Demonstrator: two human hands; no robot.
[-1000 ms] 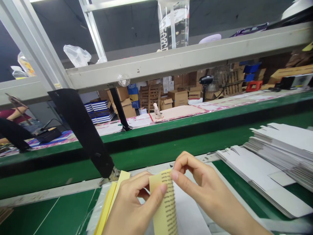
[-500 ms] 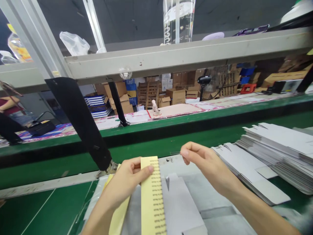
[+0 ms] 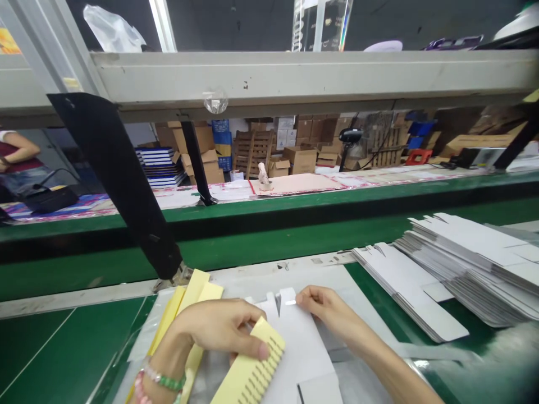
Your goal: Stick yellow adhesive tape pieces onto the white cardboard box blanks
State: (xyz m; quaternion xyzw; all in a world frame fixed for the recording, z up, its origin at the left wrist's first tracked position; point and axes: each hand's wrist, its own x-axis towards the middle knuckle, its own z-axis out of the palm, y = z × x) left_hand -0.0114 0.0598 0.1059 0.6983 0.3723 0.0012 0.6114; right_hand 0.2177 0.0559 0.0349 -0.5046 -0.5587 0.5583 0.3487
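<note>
My left hand (image 3: 223, 331) is closed around a yellow sticker sheet (image 3: 252, 365), a strip with rows of small dark print along one edge. It is tilted over a flat white folded carton (image 3: 295, 348) lying in front of me. My right hand (image 3: 320, 303) is pinched at the carton's far end, beside a slotted tab. A small clear sticker (image 3: 290, 302), seen as a shiny patch, lies at those fingertips against the tab. More yellow strips (image 3: 196, 289) lie under and behind my left wrist, which wears beaded bracelets.
Stacks of flat white cartons (image 3: 463, 275) lie on the right of the green bench (image 3: 54, 348). A black-wrapped post (image 3: 122, 191) rises at left, below a grey shelf beam (image 3: 295, 78). Across the bench is another person (image 3: 19, 151).
My right hand has come down and left, bringing the clear sticker from the air to the carton's tab. My left hand has lowered and tilted the yellow sheet. The view has shifted.
</note>
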